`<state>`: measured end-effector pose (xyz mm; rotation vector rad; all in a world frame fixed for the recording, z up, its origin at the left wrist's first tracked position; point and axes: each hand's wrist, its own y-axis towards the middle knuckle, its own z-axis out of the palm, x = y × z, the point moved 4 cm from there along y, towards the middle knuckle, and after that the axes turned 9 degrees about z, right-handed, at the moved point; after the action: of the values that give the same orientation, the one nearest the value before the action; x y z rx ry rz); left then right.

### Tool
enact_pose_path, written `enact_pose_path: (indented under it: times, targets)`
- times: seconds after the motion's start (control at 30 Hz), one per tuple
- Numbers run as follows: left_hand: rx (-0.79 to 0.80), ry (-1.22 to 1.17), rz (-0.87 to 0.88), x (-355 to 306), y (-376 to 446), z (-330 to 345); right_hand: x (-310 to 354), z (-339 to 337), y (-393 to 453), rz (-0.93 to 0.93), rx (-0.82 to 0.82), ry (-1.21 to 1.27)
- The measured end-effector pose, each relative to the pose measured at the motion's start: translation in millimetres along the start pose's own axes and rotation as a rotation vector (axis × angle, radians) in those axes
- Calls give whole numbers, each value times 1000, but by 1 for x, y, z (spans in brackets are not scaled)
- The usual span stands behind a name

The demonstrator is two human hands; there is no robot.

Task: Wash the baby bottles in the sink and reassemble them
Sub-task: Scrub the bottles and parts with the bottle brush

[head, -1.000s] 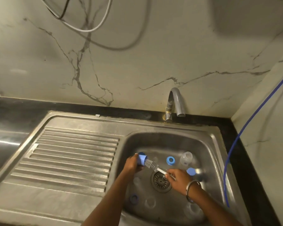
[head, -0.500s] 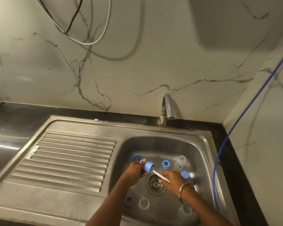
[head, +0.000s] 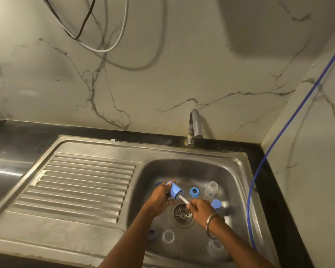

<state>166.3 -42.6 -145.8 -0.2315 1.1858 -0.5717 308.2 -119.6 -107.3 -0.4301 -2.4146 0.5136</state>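
Ribbed drainboard [head: 81, 182] at left of frame. Near centre, over the sink [head: 238, 171] basin, left hand [head: 160, 197] wrapped around a blue bottle cap [head: 174, 191], mouth turned toward the right. Brush [head: 182, 198] thrust into that mouth, white handle pinched by right hand [head: 200, 208] just above the drain [head: 182, 214]. Scattered on the basin floor: blue ring [head: 194, 192], clear bottle [head: 211, 188]. Blue hose [head: 298, 113] at far right.

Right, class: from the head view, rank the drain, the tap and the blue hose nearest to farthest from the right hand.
1. drain: just left of the right hand, on the sink floor.
2. tap: behind the sink, at the wall.
3. blue hose: far right, along the side wall.
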Motion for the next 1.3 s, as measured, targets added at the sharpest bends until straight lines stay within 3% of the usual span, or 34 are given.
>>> enact_pose_path:
  times: [0.3,0.5,0.67,0.8,1.0,1.2,1.3]
  targets:
    - [-13,89,71,-4,-5,-4,1,2,-3,-40,11,156]
    - [38,140,80,-7,-5,6,4,11,0,1,-30,105]
    - [-68,47,101,-9,-4,-1,3,4,0,-77,-3,109]
    - [-81,-13,117,-20,-4,2,-2,2,5,-42,-82,184]
    - [-6,74,120,-8,-6,5,-9,2,12,84,-63,376]
    - [-34,152,174,-9,-3,7,-11,0,13,67,-179,268]
    - [-48,142,171,-12,-1,9,-10,1,14,67,-130,337]
